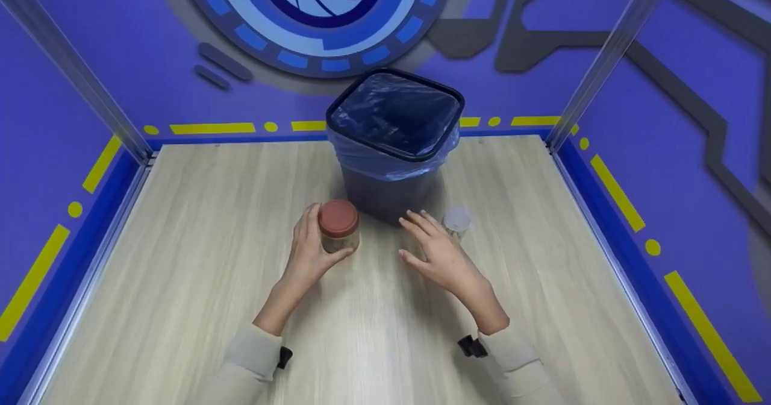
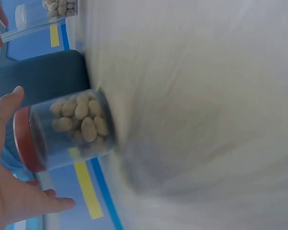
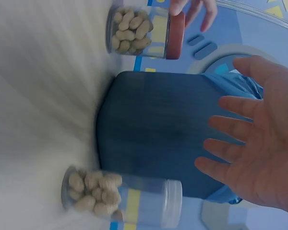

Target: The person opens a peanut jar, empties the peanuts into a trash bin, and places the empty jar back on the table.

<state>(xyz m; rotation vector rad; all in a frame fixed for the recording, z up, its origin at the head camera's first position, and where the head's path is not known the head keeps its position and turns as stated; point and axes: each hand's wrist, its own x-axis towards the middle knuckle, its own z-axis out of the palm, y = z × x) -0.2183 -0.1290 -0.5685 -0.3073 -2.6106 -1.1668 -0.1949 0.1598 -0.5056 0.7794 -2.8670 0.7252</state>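
A clear jar with a red lid, partly filled with what look like unshelled peanuts, stands on the tabletop. My left hand reaches around its left and near sides. In the left wrist view the thumb and the straight fingers spread on either side of the jar, with a gap showing below it. My right hand hovers with fingers spread and holds nothing. Just beyond it stands a slimmer clear jar with a translucent lid, its lower part filled with similar nuts and partly hidden by the hand.
Behind both jars, a dark waste bin with a bluish plastic liner stands near the back wall. Blue panels with yellow marks enclose the wooden tabletop at the back and sides.
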